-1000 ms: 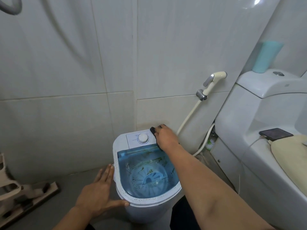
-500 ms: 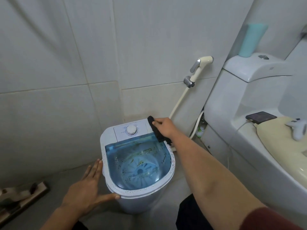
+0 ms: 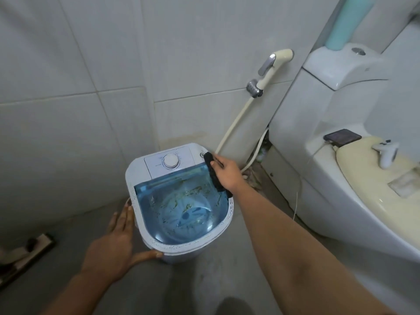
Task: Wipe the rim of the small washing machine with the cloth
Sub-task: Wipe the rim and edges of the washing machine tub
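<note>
A small white washing machine [image 3: 179,245] stands on the floor against the tiled wall, its blue tub open and speckled with dirt, a round dial [image 3: 171,160] on its back panel. My right hand [image 3: 229,173] grips a black cloth [image 3: 213,173] and presses it on the rim's right side, near the back corner. My left hand [image 3: 116,243] lies flat against the machine's left side, fingers spread, thumb hooked under the front rim.
A toilet [image 3: 354,201] stands close on the right with a dark phone [image 3: 342,136] and a white controller [image 3: 386,153] on it. A bidet sprayer [image 3: 270,69] and its hose hang on the wall behind. A floor brush [image 3: 25,253] lies at the left.
My right hand has slid the cloth from the back right corner forward along the right rim. The left hand keeps its place on the machine's side. The camera tilted down and right.
</note>
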